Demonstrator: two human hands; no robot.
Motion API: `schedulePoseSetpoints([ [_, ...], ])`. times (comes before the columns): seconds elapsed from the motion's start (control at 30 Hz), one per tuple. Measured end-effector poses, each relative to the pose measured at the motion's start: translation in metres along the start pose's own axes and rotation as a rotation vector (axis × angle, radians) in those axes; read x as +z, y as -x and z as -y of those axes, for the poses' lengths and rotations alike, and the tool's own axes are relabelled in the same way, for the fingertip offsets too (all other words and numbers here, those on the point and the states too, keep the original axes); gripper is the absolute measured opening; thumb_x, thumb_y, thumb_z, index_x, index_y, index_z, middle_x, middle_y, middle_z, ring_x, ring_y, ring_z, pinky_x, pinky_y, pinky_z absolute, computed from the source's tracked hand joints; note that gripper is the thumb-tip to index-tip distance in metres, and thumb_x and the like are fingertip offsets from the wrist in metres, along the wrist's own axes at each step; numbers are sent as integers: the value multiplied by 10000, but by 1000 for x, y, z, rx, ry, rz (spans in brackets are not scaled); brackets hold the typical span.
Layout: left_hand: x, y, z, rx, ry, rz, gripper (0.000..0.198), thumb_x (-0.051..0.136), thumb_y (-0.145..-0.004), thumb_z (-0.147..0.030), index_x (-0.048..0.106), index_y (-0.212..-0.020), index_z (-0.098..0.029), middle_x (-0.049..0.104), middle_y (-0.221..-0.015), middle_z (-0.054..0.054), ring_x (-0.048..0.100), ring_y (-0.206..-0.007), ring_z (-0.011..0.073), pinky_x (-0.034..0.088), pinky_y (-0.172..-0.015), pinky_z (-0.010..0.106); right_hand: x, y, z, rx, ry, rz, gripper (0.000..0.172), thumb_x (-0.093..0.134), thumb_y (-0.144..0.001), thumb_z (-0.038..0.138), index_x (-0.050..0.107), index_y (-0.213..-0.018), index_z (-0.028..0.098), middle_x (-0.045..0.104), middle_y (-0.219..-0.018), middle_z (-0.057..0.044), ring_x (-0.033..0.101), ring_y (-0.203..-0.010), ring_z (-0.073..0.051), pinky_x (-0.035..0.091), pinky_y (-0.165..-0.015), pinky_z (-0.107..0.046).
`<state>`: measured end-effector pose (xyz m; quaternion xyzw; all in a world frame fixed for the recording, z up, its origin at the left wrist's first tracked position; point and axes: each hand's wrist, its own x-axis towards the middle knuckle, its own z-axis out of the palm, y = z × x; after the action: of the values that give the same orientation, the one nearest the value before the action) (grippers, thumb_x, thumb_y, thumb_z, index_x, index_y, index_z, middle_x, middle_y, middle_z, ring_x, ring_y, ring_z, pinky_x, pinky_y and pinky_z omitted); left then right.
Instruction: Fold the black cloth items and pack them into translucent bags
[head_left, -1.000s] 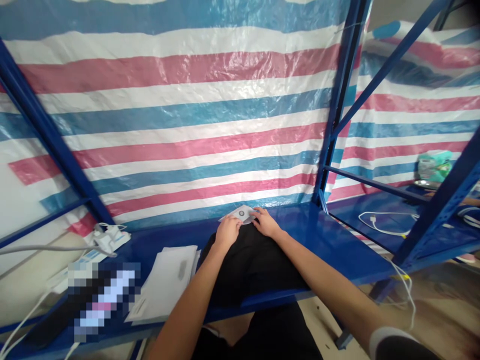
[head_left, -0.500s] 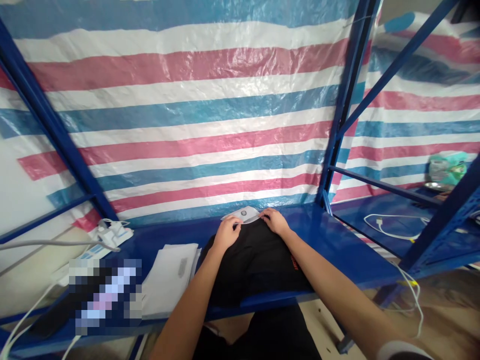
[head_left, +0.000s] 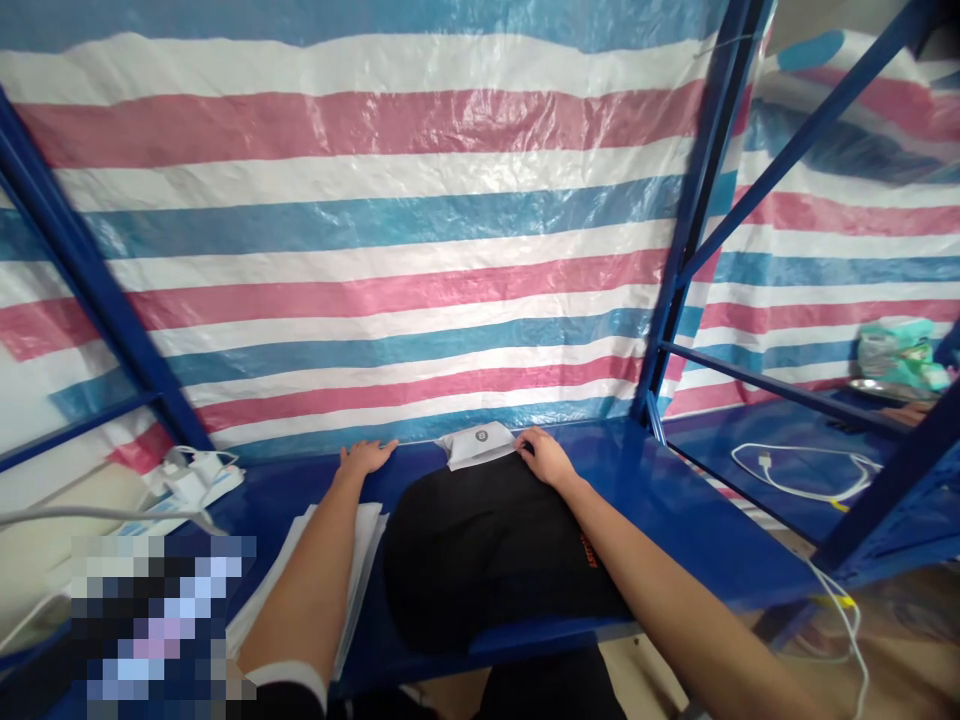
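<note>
A person seated at a blue bench (head_left: pixel 637 510) reaches forward with both forearms bare. The left hand (head_left: pixel 367 457) lies palm down near the back edge, its grip wide and holding nothing, the forearm passing over white papers (head_left: pixel 367 535). The right hand (head_left: pixel 544 457) bends inward, its grip narrow at the corner of a white packet (head_left: pixel 480 446); whether it pinches the packet cannot be told. The packet sits at the far edge of a black cloth (head_left: pixel 495 550) with orange lettering. Behind hangs a striped plastic sheet (head_left: pixel 412 220), framed by blue metal posts (head_left: pixel 697 200); plugs (head_left: pixel 191 480) cluster at left.
</note>
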<state>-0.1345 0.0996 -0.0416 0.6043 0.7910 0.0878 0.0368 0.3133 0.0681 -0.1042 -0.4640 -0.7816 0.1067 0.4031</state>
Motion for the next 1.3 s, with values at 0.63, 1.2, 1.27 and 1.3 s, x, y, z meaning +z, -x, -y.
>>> schedulePoseSetpoints([
  [0.63,13,-10,16,-58,-133,69,1128,190,-848,-980,654,-1510,-194,491,-1645,221,353,-1545,561,202,-1225,793,1,-1,0,-11,-43,4,180,637,-885,99,724,-950,243,704,-1048,-46,676,-1033,-238,519,-977,-362],
  [1.2,16,1,17,-34,-129,-41,1050,198,-902,-932,683,-1458,-185,559,-1571,272,461,-1479,520,184,-1224,779,-1,-3,3,-1,-29,18,163,645,-898,114,722,-966,240,706,-1062,-55,664,-1052,-246,511,-1001,-373],
  [1.27,17,1,17,-38,-132,-42,1067,193,-899,-933,689,-1446,-163,564,-1559,283,468,-1469,523,191,-1228,770,-1,-4,4,2,-24,24,170,647,-892,107,722,-970,238,707,-1062,-55,662,-1046,-244,508,-999,-369],
  [1.3,17,1,17,-38,-134,-43,1076,190,-898,-932,686,-1447,-151,561,-1559,289,465,-1470,527,189,-1230,767,-1,-4,4,4,-21,27,171,648,-892,106,722,-972,237,706,-1063,-56,661,-1045,-244,507,-999,-368],
])
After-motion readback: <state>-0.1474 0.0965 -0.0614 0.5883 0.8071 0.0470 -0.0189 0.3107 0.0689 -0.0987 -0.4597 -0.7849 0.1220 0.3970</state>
